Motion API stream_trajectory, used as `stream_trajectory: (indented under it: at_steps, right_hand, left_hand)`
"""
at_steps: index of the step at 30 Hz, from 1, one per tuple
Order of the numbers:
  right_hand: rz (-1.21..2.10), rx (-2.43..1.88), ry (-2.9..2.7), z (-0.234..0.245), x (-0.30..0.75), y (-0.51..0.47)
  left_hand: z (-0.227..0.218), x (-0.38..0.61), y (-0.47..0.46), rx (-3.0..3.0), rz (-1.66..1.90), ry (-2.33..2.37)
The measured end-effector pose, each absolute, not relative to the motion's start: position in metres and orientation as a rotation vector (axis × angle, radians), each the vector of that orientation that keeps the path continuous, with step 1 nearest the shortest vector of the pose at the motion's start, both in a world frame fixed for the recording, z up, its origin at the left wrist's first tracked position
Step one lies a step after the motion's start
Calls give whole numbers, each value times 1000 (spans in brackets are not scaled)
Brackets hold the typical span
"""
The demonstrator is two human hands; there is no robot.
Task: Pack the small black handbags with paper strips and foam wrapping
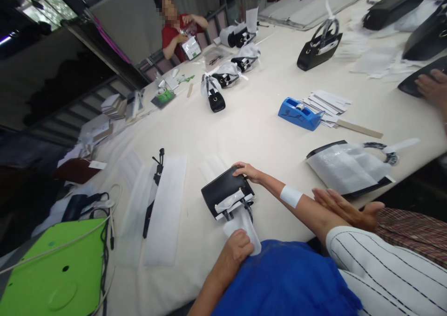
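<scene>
A small black handbag point(223, 192) lies flat on the white table point(265, 139) in front of me, with a white strip across it. My right hand point(246, 170) reaches over and curls its fingers on the bag's far edge. My left hand point(238, 247) is closed on a piece of white foam wrap point(244, 223) that covers the bag's handle at the near table edge.
A co-worker's open hand point(344, 209) rests at the table edge on my right, beside a foam-wrapped bag point(349, 167). A blue tape dispenser point(299, 113) and paper strips point(328, 104) lie beyond. Foam sheets point(167, 209) and a green case point(56, 274) are left. A seated person point(178, 31) works at the far end.
</scene>
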State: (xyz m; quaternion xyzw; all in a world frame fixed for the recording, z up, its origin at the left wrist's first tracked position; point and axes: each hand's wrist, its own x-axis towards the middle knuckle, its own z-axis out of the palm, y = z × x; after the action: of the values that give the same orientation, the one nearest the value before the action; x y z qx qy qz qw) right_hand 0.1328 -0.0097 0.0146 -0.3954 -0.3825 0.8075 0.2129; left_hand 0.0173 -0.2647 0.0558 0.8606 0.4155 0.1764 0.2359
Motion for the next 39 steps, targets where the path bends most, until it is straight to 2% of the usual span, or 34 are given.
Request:
stream_trajectory:
  at_steps: [8,12,15,18,20,24,28,33,36,39]
  right_hand:
    - [2337,-1144,-1094,2,115,-4]
    - [2348,-978,-1221,7,109,4]
    - [2329,-884,-1365,9,107,8]
    - [2355,-833,-1491,9,100,7]
    - [2373,-779,-1593,11,91,4]
    - [2246,-726,-1816,15,75,-2]
    - [1982,-882,-1847,15,84,-12]
    - [1497,-1484,-1767,22,147,-50]
    - [1479,-1744,-1789,30,187,-88]
    - [1618,-1850,-1869,34,203,-123]
  left_hand:
    - [80,26,-254,2305,488,1092]
    - [104,21,-242,1938,558,1339]
    - [111,-3,-227,1649,813,1724]
    - [97,-40,-199,1469,986,2065]
    - [81,-62,-177,1349,857,2106]
    - [54,-88,-142,1118,591,1771]
    - [42,-97,-134,1011,575,1610]
    - [34,-112,-129,878,459,1466]
    - [32,-120,-121,831,409,1386]
    - [33,-124,-113,838,376,1336]
